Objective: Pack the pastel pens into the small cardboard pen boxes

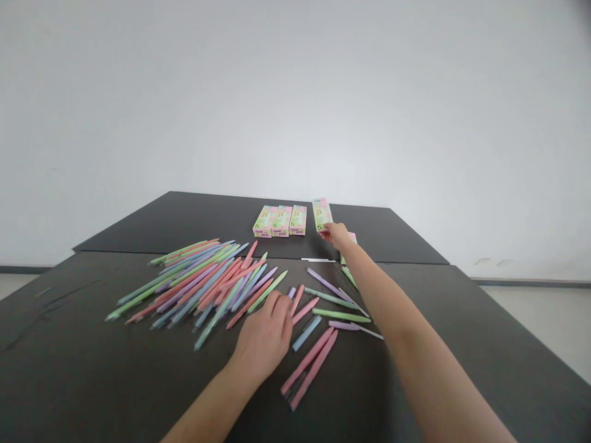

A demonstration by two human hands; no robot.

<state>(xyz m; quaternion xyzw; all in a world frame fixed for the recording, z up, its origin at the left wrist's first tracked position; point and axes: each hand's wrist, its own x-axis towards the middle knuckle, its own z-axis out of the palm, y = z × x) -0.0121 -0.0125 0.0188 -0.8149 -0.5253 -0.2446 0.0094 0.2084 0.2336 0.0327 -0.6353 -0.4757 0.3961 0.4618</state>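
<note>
At the far part of the table, my right hand [336, 235] is closed on the lower end of a small green-and-pink box [322, 214], tilted up with a "5" on it. Another pink-and-green box [351, 237] shows partly behind my right wrist. My left hand [265, 335] is low over the table with curled fingers. From its fingertips stick out a purple pen [292, 293] and a pink pen [305, 311]; the fingers hide their other ends. Just right of it lie a short blue pen [306, 333] and two pink pens [314, 369].
A large heap of coloured pens [198, 283] spreads left of my left hand. Three matching boxes [281, 221] stand side by side at the back. Green pens [340, 315], purple pens and thin white sticks [318, 260] lie loose under my right arm. The black table [138, 387] meets a pale wall.
</note>
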